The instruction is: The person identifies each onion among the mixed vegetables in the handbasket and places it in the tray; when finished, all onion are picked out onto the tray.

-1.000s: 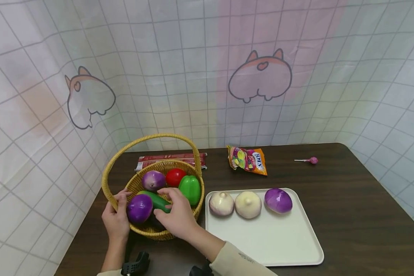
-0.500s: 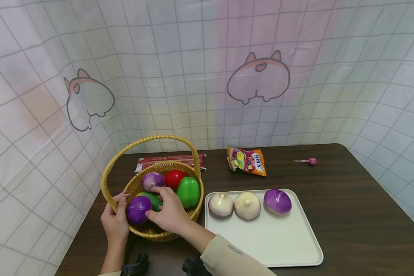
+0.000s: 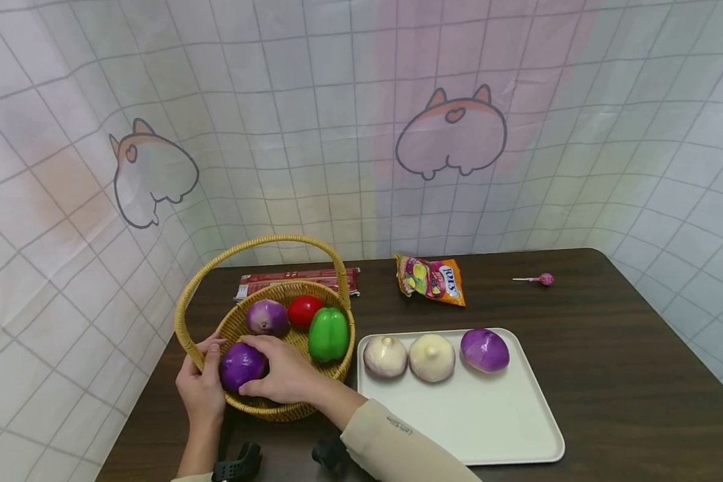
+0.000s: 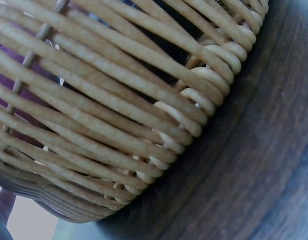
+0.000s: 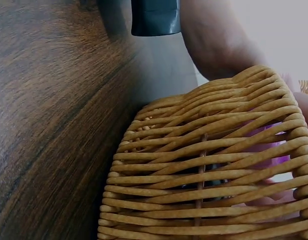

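Observation:
A wicker basket (image 3: 283,414) with a tall handle stands at the left of the table. My left hand (image 3: 203,385) grips its left rim by the foot of the handle. Inside the basket, my right hand (image 3: 286,371) holds a glossy purple onion (image 3: 241,367), fingers over its top and thumb low on its right side. A paler purple onion (image 3: 268,317), a red tomato (image 3: 304,311) and a green bell pepper (image 3: 328,335) lie farther back in it. Both wrist views are mostly filled by the basket's woven side (image 4: 104,95), with purple showing through the gaps.
Right of the basket lies a white tray (image 3: 470,428) bearing two whitish onions (image 3: 432,358) and a purple onion (image 3: 485,350). Behind are a red long packet (image 3: 301,276), a colourful candy bag (image 3: 432,280) and a lollipop (image 3: 545,279). A patterned curtain (image 3: 313,147) closes off the back.
My right hand has moved left and slightly down inside the basket, from over a green cucumber onto the purple onion. The cucumber is now hidden. My left hand stays on the rim.

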The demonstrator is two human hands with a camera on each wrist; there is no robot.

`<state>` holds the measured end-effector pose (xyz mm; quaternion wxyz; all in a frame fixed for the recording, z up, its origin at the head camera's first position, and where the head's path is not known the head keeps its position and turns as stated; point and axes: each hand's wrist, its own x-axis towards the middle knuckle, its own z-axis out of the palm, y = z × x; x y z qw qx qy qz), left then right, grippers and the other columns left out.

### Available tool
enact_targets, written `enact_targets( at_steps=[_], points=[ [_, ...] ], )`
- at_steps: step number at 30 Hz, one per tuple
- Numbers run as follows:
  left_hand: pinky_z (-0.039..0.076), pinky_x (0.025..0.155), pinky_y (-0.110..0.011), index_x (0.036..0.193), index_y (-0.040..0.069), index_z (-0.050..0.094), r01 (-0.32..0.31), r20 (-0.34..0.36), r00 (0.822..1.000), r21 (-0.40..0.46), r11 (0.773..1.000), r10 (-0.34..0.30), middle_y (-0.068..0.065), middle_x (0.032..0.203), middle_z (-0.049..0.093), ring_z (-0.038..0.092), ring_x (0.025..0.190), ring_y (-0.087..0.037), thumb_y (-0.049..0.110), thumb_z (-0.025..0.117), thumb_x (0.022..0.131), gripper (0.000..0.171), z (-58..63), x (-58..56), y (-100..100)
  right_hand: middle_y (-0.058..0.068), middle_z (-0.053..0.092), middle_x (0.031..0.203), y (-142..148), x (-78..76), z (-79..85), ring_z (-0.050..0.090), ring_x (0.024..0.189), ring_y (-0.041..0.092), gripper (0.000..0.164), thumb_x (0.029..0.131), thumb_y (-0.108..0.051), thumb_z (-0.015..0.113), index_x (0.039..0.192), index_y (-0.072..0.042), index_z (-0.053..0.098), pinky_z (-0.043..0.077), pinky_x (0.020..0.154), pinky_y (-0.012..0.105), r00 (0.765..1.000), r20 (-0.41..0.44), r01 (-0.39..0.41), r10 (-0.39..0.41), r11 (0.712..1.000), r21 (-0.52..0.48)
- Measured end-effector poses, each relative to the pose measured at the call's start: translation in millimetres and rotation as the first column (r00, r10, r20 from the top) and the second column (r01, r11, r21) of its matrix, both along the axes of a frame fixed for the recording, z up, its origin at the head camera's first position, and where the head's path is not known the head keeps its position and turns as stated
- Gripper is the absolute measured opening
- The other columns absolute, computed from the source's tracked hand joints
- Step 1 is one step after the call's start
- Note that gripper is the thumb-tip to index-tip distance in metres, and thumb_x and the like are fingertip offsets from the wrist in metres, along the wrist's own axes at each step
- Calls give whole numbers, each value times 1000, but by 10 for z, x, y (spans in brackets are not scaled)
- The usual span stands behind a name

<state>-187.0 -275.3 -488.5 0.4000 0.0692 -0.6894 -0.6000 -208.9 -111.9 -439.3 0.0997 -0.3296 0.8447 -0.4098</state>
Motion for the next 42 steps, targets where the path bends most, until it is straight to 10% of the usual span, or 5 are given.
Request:
enact_targets(
  at_steps=[11,42],
  points=[
    [47,89,-15,100,-12,66,-12,2,1000,-7,1000,12,-27,110,66,63,107,-15,13,57,99,27,-11,-7,3,-4,50,124,16,38,6,55,113,12,67,77,-35,82,134,-26,50,50,91,34,990,125,78,-71,995,-58],
    [46,88,-13,103,-13,66,-4,3,1000,14,1000,4,-16,115,69,63,107,-11,11,59,98,25,-12,0,-8,-6,50,123,330,232,86,53,109,8,71,76,-36,82,137,-33,46,50,86,28,991,87,118,-99,957,-266]
  ],
)
